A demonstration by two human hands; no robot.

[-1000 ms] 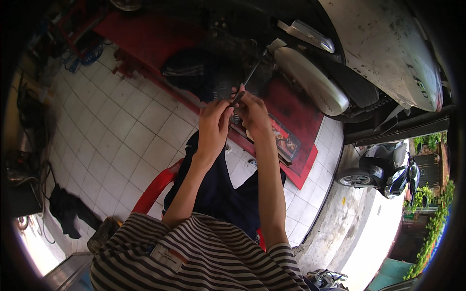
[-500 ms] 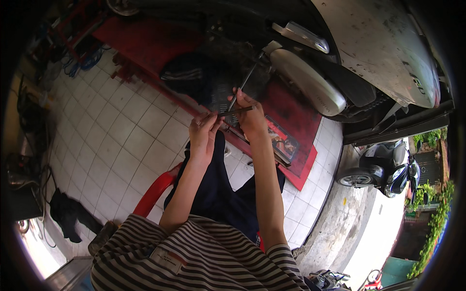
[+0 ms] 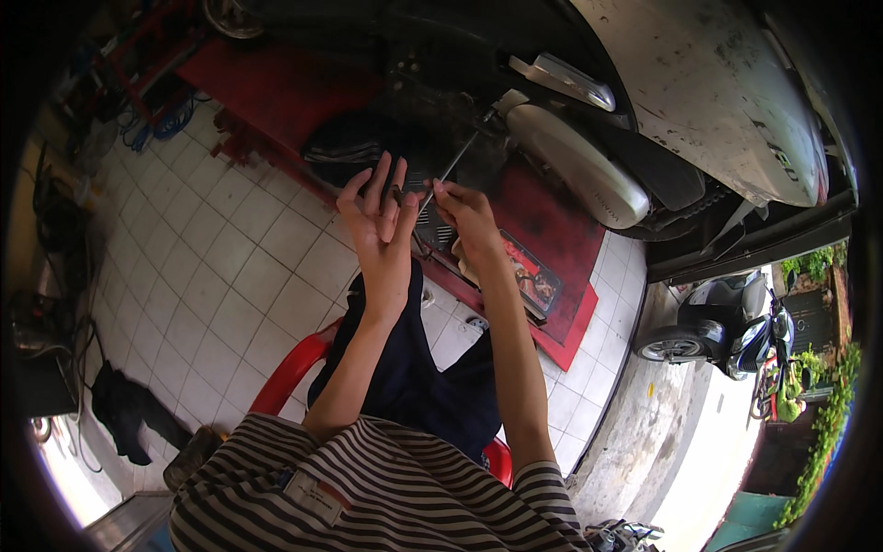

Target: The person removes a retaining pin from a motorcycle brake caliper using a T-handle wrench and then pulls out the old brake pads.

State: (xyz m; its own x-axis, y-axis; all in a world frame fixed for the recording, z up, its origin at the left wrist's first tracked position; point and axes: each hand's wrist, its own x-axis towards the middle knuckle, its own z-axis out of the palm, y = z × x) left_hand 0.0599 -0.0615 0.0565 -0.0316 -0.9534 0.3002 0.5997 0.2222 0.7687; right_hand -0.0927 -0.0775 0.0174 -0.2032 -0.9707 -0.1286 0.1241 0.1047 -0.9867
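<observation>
My right hand [image 3: 469, 218] pinches a long thin metal rod [image 3: 453, 166] between thumb and fingertips. The rod slants up and away to the underside of the motorbike, beside its silver oblong casing [image 3: 579, 166]. My left hand [image 3: 379, 216] is raised close by, some fingers spread upward. A small dark piece [image 3: 397, 194] sits between its fingers near the thumb, and looks like a dark thin rod seen almost end-on; most of it is hidden. The two hands' fingertips nearly meet beside the metal rod.
The motorbike stands over a red platform [image 3: 575, 248]. A box with a printed picture [image 3: 533, 276] lies on its near end. A dark cap-like bundle [image 3: 340, 143] lies near the bike. A red chair [image 3: 292, 373] is beneath me; a parked scooter [image 3: 736, 317] stands outside at right.
The dark thin rod no longer lies across between my hands. My left hand has turned and lifted, its fingers spreading. My right hand has shifted its grip on the metal rod.
</observation>
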